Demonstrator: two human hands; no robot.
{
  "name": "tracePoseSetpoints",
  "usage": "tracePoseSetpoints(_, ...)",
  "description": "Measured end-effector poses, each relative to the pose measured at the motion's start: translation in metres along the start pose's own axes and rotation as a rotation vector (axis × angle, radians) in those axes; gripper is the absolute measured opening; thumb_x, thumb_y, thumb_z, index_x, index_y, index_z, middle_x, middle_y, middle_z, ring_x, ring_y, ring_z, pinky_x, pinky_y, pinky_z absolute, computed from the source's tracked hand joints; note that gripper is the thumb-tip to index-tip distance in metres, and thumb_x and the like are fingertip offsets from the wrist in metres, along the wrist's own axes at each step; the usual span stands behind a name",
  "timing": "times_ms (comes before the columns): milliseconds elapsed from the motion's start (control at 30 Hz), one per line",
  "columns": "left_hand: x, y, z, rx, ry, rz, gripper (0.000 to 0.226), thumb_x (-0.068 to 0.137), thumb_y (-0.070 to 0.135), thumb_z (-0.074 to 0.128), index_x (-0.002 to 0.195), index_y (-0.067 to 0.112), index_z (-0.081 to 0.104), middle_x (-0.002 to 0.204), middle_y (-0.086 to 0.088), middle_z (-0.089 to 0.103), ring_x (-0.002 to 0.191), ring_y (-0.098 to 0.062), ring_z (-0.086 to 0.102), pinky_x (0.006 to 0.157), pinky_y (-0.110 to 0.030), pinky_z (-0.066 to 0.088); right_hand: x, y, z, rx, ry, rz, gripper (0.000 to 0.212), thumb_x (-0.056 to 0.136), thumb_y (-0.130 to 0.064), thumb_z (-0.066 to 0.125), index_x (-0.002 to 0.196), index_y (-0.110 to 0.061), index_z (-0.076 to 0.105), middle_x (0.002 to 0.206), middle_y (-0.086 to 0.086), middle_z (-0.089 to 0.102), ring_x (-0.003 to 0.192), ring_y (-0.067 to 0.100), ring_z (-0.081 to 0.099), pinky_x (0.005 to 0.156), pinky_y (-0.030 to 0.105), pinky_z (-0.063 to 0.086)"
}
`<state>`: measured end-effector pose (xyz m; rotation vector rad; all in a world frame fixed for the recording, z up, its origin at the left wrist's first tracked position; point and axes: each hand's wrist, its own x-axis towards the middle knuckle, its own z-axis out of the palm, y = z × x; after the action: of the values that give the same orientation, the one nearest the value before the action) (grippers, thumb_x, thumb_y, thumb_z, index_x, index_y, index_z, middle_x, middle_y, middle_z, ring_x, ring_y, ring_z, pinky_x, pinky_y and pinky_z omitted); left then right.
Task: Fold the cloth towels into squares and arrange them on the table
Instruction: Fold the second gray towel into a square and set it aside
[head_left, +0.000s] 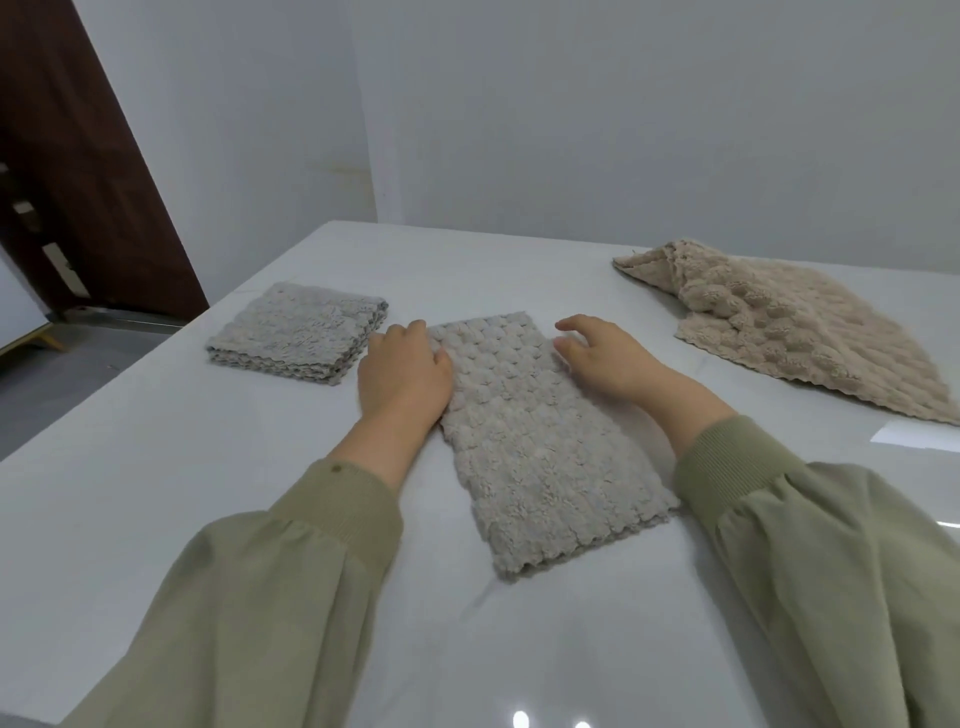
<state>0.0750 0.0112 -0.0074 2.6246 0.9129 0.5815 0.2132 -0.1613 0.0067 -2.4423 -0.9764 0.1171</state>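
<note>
Grey towel, head view: we see it folded into a long strip on the white table, its long axis running from the near edge away from us and slightly leftward. Both hands sit at the far end of the strip. Our left hand lies on the far-left corner with its fingers curled over the edge. We cannot tell whether they pinch the cloth or merely rest on it, since the fingertips are hidden behind the knuckles. Our right hand stands at the far-right edge, fingers loose and part-spread, tips touching the cloth, nothing gripped. The near end lies free between the two sleeves. We judge the coming fold to turn on this: the far end, under both hands, must travel along the long axis toward the near end to halve the strip into a square. Left of the strip, just beside the left hand, rests a stack of folded grey towels. Well apart to the right, a beige towel lies unfolded, one corner turned over, its right side cut off by the frame.
</note>
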Motion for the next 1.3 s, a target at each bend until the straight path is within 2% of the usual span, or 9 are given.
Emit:
tracePoseSetpoints(200, 0.022, 0.001, 0.010, 0.010, -0.002, -0.073, 0.049, 0.092, 0.035, 0.048, 0.135, 0.014, 0.042, 0.136, -0.014, 0.045, 0.126, -0.032, 0.037, 0.100, -0.042, 0.034, 0.038, -0.002, 0.016, -0.144, -0.009, -0.002, 0.042, 0.095, -0.041, 0.043, 0.122, -0.012, 0.058, 0.128, 0.008, 0.057, 0.120, 0.028, 0.048, 0.102, 0.044, 0.037)
tracePoseSetpoints(367, 0.027, 0.000, 0.009, -0.447, 0.023, -0.094, 0.058, 0.082, 0.012, 0.058, 0.137, 0.024, 0.042, 0.118, -0.003, 0.055, 0.102, -0.020, 0.053, 0.081, -0.029, 0.042, 0.035, 0.000, 0.020, -0.139, 0.059, -0.047, 0.040, 0.094, -0.038, 0.048, 0.122, -0.012, 0.059, 0.126, 0.007, 0.059, 0.119, 0.026, 0.049, 0.101, 0.040, 0.038)
tracePoseSetpoints(500, 0.021, 0.009, 0.004, -0.888, 0.066, -0.073, 0.061, 0.081, -0.006, 0.054, 0.132, 0.027, 0.048, 0.088, 0.006, 0.047, 0.068, -0.008, 0.049, 0.052, -0.013, 0.043, 0.027, -0.007, 0.013, 0.138, 0.010, 0.033, 0.048, 0.092, -0.037, 0.055, 0.133, -0.014, 0.049, 0.134, 0.006, 0.054, 0.111, 0.018, 0.053, 0.100, 0.037, 0.042)
tracePoseSetpoints(667, 0.012, 0.020, -0.005, -1.158, 0.020, -0.002, 0.061, 0.077, -0.020, 0.054, 0.121, 0.022, 0.057, 0.079, 0.005, 0.046, 0.066, 0.000, 0.056, 0.061, -0.015, 0.049, 0.013, -0.006, 0.000, 0.763, -0.016, 0.107, 0.053, 0.091, -0.011, 0.061, 0.139, -0.010, 0.039, 0.118, 0.005, 0.058, 0.093, 0.002, 0.059, 0.069, 0.006, 0.047)
tracePoseSetpoints(767, 0.011, 0.020, -0.006, -1.215, -0.024, -0.014, 0.064, 0.074, -0.023, 0.054, 0.122, 0.020, 0.058, 0.079, 0.005, 0.043, 0.064, 0.008, 0.052, 0.063, -0.016, 0.045, 0.019, 0.003, -0.002, 0.706, -0.040, 0.072, 0.062, 0.084, -0.007, 0.068, 0.139, -0.013, 0.040, 0.103, -0.001, 0.069, 0.092, 0.005, 0.065, 0.095, 0.024, 0.046)
tracePoseSetpoints(967, 0.018, 0.013, -0.005, -1.231, -0.046, -0.058, 0.064, 0.073, -0.017, 0.059, 0.120, 0.026, 0.060, 0.084, 0.000, 0.044, 0.073, -0.009, 0.049, 0.069, -0.025, 0.047, 0.021, 0.001, 0.000, 0.803, 0.006, 0.096, 0.018, 0.082, 0.005, 0.065, 0.095, -0.007, 0.069, 0.072, 0.004, 0.065, 0.059, 0.013, 0.058, 0.059, 0.022, 0.048)
tracePoseSetpoints(1067, 0.019, 0.010, -0.004, -1.131, -0.023, -0.167, 0.058, 0.080, -0.003, 0.066, 0.134, 0.015, 0.050, 0.084, 0.002, 0.051, 0.075, -0.010, 0.055, 0.070, -0.022, 0.048, 0.021, 0.002, -0.002, 0.818, 0.052, 0.169, 0.031, 0.087, 0.006, 0.051, 0.064, -0.012, 0.058, 0.048, -0.004, 0.042, 0.044, 0.012, 0.036, 0.046, 0.024, 0.031)
tracePoseSetpoints(1200, 0.020, 0.007, -0.004, -1.090, -0.085, -0.298, 0.015, 0.075, 0.018, 0.078, 0.081, 0.011, 0.067, 0.059, 0.013, 0.064, 0.055, -0.001, 0.060, 0.057, -0.020, 0.048, 0.022, -0.005, -0.008, 0.831, 0.096, 0.093, 0.035, 0.085, -0.021, 0.069, 0.050, -0.020, 0.066, 0.054, -0.004, 0.053, 0.058, 0.015, 0.044, 0.060, 0.028, 0.038)
tracePoseSetpoints(1300, 0.018, 0.009, -0.002, -1.050, -0.011, -0.282, 0.035, 0.075, 0.021, 0.077, 0.051, 0.017, 0.051, 0.037, 0.011, 0.042, 0.038, -0.009, 0.039, 0.050, -0.022, 0.028, 0.024, -0.008, -0.016, 0.744, 0.125, 0.130, 0.037, 0.084, -0.026, 0.070, 0.048, -0.020, 0.064, 0.044, -0.009, 0.043, 0.051, 0.011, 0.036, 0.052, 0.024, 0.033)
